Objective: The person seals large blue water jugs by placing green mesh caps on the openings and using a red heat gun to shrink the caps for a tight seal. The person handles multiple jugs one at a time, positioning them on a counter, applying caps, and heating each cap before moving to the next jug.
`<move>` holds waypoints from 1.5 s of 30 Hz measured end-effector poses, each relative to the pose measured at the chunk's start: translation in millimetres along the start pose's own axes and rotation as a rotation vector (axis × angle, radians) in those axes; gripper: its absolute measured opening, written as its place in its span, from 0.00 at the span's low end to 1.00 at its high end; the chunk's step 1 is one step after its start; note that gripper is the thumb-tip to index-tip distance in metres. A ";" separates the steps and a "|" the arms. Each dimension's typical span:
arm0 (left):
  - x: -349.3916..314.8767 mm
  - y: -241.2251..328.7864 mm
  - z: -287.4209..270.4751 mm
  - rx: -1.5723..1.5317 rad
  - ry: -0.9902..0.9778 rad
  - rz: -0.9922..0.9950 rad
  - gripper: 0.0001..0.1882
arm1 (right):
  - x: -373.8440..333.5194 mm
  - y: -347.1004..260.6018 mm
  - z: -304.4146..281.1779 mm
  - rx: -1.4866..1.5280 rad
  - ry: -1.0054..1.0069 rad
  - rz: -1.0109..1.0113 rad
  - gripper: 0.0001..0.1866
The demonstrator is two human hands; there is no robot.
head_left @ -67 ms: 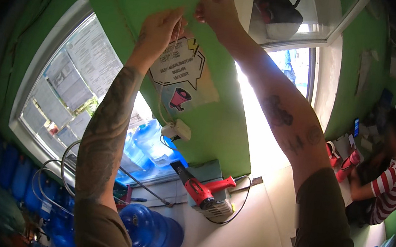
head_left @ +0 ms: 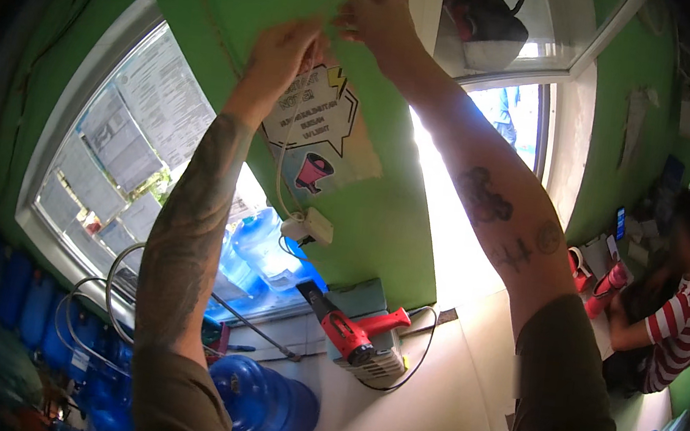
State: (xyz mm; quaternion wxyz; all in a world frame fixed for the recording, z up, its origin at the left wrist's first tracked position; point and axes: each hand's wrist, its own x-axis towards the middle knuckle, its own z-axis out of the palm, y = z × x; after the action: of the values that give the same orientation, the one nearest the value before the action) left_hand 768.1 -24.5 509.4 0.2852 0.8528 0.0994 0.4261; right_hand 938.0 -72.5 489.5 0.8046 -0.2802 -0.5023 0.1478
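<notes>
Both my arms reach up to the green wall (head_left: 378,219). My left hand (head_left: 283,51), blurred by motion, is closed with thumb and fingers pinched on a thin white cord (head_left: 283,157). The cord hangs in front of a paper sign (head_left: 309,118) and runs down to a white outlet box (head_left: 307,226). To its right and slightly higher, my right hand (head_left: 380,19) is near the wall beside a white frame. Its fingers are bent and a little apart, and I see nothing in them. A small gap separates the two hands.
Below stands a grey box (head_left: 379,368) with a red power tool (head_left: 341,326) on it. A blue water jug (head_left: 265,398) is on the floor, with several more at left. A papered window (head_left: 128,140) is left, an open glass panel (head_left: 553,35) upper right. A person (head_left: 683,314) sits at right.
My left hand has shifted very slightly down and become more blurred. The fingers of my right hand have spread a little. The rest looks the same.
</notes>
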 end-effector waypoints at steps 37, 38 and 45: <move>12.0 -57.9 104.3 -0.980 -0.140 0.061 0.21 | -82.7 29.5 -42.5 -0.546 0.080 -0.111 0.20; 9.8 -56.9 101.9 -0.965 -0.145 0.069 0.21 | -82.9 27.1 -42.4 -0.537 0.068 -0.111 0.20; 0.3 -48.5 85.2 -0.867 -0.101 0.116 0.19 | -81.5 11.8 -46.8 -0.557 -0.029 -0.130 0.19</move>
State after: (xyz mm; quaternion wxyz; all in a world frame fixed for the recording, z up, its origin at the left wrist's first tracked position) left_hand 838.6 -18.9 441.5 0.5969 0.6781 -0.1505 0.4015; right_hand 943.5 -119.6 407.4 0.6971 -0.4553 -0.5521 -0.0437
